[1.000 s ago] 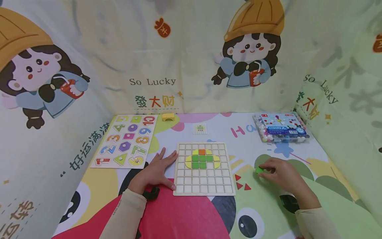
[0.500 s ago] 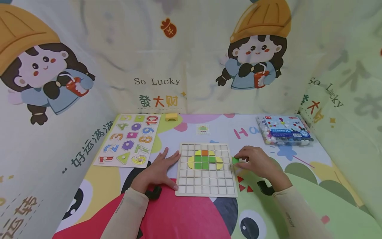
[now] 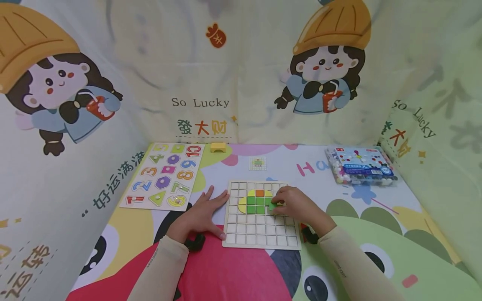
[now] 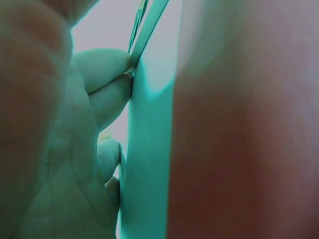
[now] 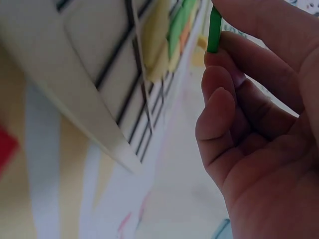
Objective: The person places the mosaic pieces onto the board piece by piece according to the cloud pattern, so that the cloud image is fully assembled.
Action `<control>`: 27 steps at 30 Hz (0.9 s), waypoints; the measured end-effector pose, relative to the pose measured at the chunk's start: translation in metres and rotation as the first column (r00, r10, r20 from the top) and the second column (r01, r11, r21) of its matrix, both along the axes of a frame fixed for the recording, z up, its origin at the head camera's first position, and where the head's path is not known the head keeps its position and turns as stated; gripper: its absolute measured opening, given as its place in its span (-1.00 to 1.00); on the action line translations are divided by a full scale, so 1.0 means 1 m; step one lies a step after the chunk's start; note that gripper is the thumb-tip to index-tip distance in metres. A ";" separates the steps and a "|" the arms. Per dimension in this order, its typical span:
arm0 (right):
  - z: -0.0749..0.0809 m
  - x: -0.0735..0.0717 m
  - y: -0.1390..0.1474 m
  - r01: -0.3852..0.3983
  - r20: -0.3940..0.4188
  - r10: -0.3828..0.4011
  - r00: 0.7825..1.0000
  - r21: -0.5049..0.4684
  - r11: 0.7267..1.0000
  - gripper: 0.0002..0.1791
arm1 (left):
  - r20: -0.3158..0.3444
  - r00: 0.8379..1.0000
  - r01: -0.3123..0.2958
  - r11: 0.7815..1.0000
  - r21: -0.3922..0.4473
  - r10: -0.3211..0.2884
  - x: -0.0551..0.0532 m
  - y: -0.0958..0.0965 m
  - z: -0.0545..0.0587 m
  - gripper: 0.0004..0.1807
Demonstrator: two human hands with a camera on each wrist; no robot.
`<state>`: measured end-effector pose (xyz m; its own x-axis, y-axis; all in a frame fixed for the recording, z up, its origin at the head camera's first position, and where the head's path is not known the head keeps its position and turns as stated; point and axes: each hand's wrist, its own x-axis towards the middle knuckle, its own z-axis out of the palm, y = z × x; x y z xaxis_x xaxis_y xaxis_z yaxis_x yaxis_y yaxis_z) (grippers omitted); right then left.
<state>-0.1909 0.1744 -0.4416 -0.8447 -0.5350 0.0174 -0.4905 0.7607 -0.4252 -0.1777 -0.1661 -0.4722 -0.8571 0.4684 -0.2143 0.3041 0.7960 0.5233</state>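
A pale wooden grid board [image 3: 241, 239] lies on the table, with green squares [image 3: 255, 205], yellow curved pieces [image 3: 242, 205] and an orange square [image 3: 260, 193] set in its cells. Between thumb and fingers, my right hand [image 3: 297, 205] pinches a small green square tile [image 5: 215, 31] over the right part of the pattern. In the head view that hand hides some yellow pieces on the right. My left hand [image 3: 199, 213] lies with fingers spread along the board's left edge; its fingertips touch the board's side [image 4: 147, 164] in the left wrist view.
A number and shape puzzle board [image 3: 162, 179] lies at the left. Behind the grid are a small pattern card [image 3: 257, 163] and a yellow arch block [image 3: 218, 147]. A clear box of beads [image 3: 361, 165] stands back right. Red triangles [image 3: 303, 227] are partly hidden under the right wrist.
My right hand has carried the green tile leftward from the table at the right to over the grid board. The left hand stays at the board's edge. The head view has shifted slightly.
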 end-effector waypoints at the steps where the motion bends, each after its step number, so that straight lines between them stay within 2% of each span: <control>1: -0.002 -0.001 -0.003 -0.005 0.000 0.005 1.000 0.006 1.000 -0.69 | -0.001 1.000 -0.001 1.000 0.001 0.001 0.000 0.000 0.000 0.39; 4: -0.007 -0.002 -0.008 -0.025 -0.013 0.026 1.000 0.020 0.999 -0.73 | -0.002 1.000 -0.002 1.000 0.005 0.002 0.000 -0.001 0.000 0.38; 10: -0.015 0.001 -0.012 -0.018 -0.016 0.019 1.000 0.040 0.999 -0.73 | -0.006 1.000 -0.002 1.000 0.002 0.002 0.000 -0.001 -0.002 0.38; 20: -0.017 0.001 -0.013 -0.041 -0.062 0.044 0.997 0.047 0.998 -0.72 | -0.006 1.000 0.000 1.000 -0.007 0.000 0.000 -0.001 -0.002 0.38; 27: -0.015 0.004 -0.014 -0.012 -0.043 0.015 0.999 0.051 0.999 -0.69 | -0.010 1.000 -0.002 1.000 -0.002 0.002 0.000 -0.001 -0.003 0.38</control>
<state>-0.1872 0.1600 -0.4566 -0.8365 -0.5474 0.0262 -0.5179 0.7739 -0.3645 -0.1781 -0.1667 -0.4747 -0.8604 0.4657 -0.2070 0.3073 0.7980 0.5184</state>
